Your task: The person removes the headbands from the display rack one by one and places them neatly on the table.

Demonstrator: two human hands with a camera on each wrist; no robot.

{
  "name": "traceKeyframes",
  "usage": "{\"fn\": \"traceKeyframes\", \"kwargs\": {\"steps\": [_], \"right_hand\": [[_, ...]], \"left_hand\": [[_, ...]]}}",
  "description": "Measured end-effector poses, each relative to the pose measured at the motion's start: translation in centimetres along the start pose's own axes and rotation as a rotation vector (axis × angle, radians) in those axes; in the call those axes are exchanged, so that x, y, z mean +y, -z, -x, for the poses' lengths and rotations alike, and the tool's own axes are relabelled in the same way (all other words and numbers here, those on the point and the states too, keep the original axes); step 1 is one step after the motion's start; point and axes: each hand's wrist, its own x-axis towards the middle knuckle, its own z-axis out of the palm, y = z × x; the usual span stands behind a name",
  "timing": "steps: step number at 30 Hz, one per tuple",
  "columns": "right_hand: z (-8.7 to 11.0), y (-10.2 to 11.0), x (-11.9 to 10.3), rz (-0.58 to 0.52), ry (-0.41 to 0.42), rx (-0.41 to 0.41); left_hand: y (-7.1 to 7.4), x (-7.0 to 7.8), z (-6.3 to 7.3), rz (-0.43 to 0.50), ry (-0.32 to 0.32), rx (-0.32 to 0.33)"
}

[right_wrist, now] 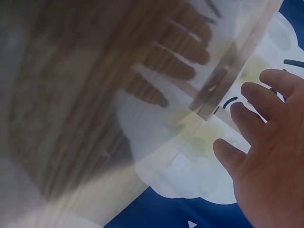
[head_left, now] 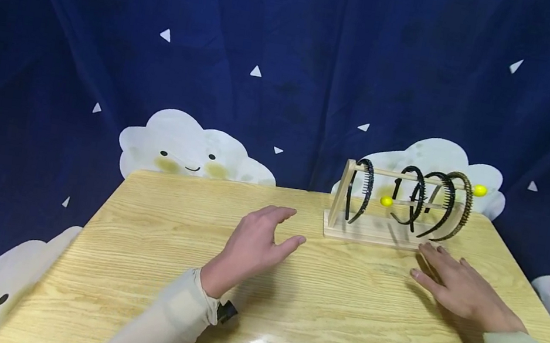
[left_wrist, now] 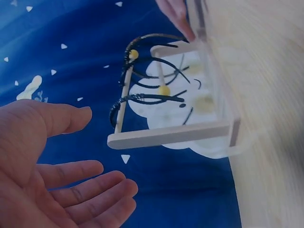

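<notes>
A light wooden rack (head_left: 367, 231) stands on the table, with yellow balls capping its two rods. Several headbands hang from it: a black toothed headband (head_left: 370, 187) near the upright, other black ones further right, and a brown headband (head_left: 468, 209) at the right end. My left hand (head_left: 254, 246) hovers left of the rack, thumb and fingers spread apart, holding nothing. In the left wrist view its palm faces the rack's upright (left_wrist: 171, 135). Close to the base's front right edge is my right hand (head_left: 465, 290), fingers extended; whether it touches the base I cannot tell.
The wooden table (head_left: 166, 220) has its back edge against a dark blue curtain (head_left: 212, 20) printed with white triangles and clouds. The rack sits towards the back right of the tabletop. A bright reflection shows near the front.
</notes>
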Motion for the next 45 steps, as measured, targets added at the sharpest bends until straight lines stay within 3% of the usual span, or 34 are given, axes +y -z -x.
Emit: {"fn": "traceKeyframes", "kwargs": {"steps": [11,22,34,39,45], "right_hand": [[-0.8,-0.4,1.3,-0.003,-0.009,0.004],[-1.2,-0.6,1.8,0.007,-0.039,-0.03],[-1.6,-0.2,1.5,0.001,-0.048,-0.078],[-1.7,-0.1,1.4,-0.001,-0.037,-0.08],[-1.7,0.0,1.3,0.003,-0.052,-0.093]], "left_hand": [[-1.2,1.7,-1.6,0.081,-0.02,-0.02],[-2.7,2.4,-3.5,0.244,0.059,-0.02],[-4.5,3.3,-6.6,0.351,0.084,0.007],[-5.2,3.8,-7.8,0.38,0.093,0.033],[-6.0,4.3,-9.0,0.389,0.095,0.118]]}}
